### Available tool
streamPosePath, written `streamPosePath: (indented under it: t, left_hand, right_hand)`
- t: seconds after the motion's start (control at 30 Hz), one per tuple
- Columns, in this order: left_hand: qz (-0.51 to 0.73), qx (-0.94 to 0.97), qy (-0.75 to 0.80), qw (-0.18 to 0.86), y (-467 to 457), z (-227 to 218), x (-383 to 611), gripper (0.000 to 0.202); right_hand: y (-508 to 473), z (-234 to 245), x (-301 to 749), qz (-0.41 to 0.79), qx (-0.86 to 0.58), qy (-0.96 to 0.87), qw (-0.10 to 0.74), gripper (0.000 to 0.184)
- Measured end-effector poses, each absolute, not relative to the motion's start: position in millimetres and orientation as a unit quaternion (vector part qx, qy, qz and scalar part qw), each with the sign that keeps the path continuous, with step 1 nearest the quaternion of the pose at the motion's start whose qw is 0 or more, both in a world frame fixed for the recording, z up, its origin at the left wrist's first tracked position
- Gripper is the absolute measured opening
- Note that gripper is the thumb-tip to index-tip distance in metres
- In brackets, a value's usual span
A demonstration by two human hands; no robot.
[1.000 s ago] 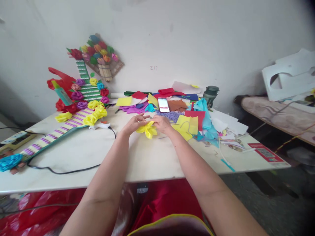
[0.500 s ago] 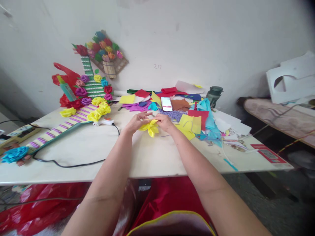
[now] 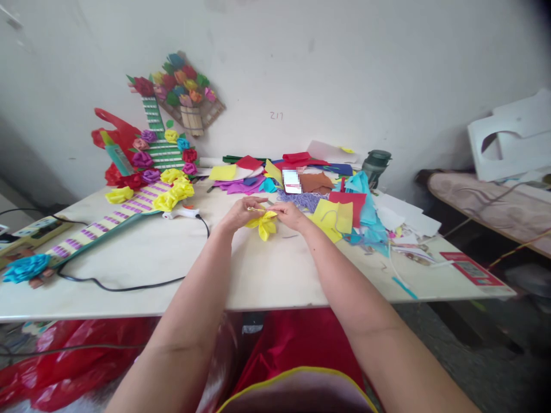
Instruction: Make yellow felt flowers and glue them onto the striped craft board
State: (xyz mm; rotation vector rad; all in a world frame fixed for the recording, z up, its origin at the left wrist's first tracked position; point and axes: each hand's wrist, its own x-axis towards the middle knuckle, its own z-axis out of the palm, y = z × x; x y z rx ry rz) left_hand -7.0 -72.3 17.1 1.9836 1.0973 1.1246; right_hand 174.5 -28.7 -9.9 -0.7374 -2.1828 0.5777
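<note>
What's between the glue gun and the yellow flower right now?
In the head view, only the left hand, pinching the yellow flower, and bare table; the glue gun lies apart from the hand.

Phone (image 3: 291, 180) screen blurred; yellow flower (image 3: 266, 226) centre hidden under fingers (image 3: 252, 202); white board (image 3: 512, 137) cut by right edge

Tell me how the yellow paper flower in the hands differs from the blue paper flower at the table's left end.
The yellow paper flower is pinched between the left hand and right hand over the middle of the table; the blue paper flower lies untouched at the far left. The yellow paper flower has loose petals hanging down; the blue paper flower looks bunched and flatter. Both appear to be made of coloured paper.
</note>
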Motion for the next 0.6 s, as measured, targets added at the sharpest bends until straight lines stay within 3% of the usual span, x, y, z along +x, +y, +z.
streamPosePath:
  t: [0.6]
  left_hand:
    - [0.443, 0.628, 0.413, 0.489, -65.3, 4.2, -9.6, 0.033]
  right_hand:
    - [-36.1, -5.0, 171.5, 0.146, -0.307, -0.854, 0.393, 0.025]
